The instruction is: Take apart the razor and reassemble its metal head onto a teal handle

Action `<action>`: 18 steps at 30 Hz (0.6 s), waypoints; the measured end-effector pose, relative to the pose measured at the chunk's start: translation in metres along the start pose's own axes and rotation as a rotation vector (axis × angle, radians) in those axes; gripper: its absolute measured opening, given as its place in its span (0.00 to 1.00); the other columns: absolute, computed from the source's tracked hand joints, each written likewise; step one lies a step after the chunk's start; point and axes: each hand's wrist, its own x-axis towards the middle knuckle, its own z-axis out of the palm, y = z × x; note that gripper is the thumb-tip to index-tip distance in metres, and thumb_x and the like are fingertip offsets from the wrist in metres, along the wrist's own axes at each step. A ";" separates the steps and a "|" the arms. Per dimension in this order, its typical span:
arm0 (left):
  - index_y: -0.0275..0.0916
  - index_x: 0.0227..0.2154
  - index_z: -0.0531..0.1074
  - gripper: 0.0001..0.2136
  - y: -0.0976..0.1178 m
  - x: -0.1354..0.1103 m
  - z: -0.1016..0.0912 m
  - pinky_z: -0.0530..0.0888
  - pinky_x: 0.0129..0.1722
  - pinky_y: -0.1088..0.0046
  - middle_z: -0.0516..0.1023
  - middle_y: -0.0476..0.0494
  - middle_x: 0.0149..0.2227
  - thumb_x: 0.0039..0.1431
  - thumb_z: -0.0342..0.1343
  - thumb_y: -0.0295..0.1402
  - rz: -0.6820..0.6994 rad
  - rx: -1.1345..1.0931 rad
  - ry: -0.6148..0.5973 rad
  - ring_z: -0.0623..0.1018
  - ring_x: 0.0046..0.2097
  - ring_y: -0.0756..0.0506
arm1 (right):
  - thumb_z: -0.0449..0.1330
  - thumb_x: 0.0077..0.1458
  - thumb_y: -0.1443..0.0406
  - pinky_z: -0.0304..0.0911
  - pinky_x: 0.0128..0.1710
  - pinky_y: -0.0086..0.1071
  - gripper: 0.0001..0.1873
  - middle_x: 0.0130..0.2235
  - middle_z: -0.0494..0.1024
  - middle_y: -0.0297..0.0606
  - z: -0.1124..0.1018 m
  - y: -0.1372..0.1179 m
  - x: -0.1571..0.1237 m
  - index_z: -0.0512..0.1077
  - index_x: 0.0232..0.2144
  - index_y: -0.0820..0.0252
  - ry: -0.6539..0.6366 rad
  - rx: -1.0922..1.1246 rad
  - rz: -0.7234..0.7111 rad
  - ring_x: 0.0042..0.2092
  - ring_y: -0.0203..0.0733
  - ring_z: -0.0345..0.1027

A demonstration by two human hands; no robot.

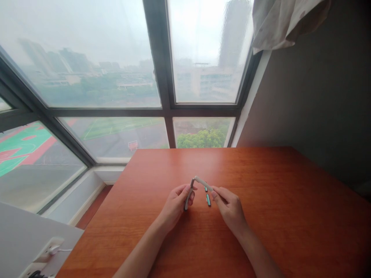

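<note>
left hand (175,206) pinches grey strip (188,197) | right hand (228,208) pinches pale strip (202,182) | tips meet at 12 o'clock, mid-desk (261,173) | teal pieces (208,199) lie at 6 o'clock of the joint | step: apparently mating ends; calls for steady alignment

High-floor room, home or dorm-like. Wooden table (261,173) set against large dark-framed window (162,112); sports courts (20,146) and blocks far below. Cloth (284,23) hangs above; power strip (46,251) on side ledge.
</note>
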 end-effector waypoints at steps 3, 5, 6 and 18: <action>0.33 0.37 0.75 0.18 0.000 0.001 -0.001 0.57 0.24 0.78 0.66 0.49 0.24 0.54 0.58 0.45 0.004 -0.008 0.010 0.63 0.24 0.54 | 0.52 0.61 0.59 0.59 0.31 0.29 0.15 0.27 0.72 0.36 -0.001 0.001 0.000 0.76 0.40 0.60 0.014 -0.011 0.004 0.31 0.39 0.67; 0.32 0.37 0.75 0.18 0.000 0.001 -0.001 0.57 0.24 0.78 0.66 0.49 0.24 0.54 0.58 0.45 0.000 -0.013 0.011 0.63 0.24 0.54 | 0.52 0.61 0.60 0.59 0.30 0.28 0.15 0.28 0.73 0.36 -0.001 0.000 0.000 0.76 0.40 0.60 0.025 -0.006 0.002 0.30 0.39 0.67; 0.32 0.37 0.75 0.18 0.000 0.000 -0.001 0.57 0.24 0.78 0.66 0.49 0.24 0.54 0.58 0.45 -0.001 -0.015 0.010 0.63 0.25 0.54 | 0.52 0.61 0.60 0.59 0.30 0.28 0.15 0.28 0.73 0.36 -0.001 0.000 0.000 0.76 0.41 0.60 0.033 0.002 -0.002 0.31 0.39 0.67; 0.33 0.37 0.75 0.17 -0.001 0.002 -0.002 0.56 0.24 0.77 0.66 0.49 0.23 0.54 0.58 0.44 -0.004 0.003 0.010 0.63 0.24 0.53 | 0.51 0.62 0.60 0.59 0.30 0.28 0.16 0.27 0.72 0.35 0.000 0.001 0.002 0.76 0.39 0.59 0.028 -0.022 -0.009 0.30 0.39 0.67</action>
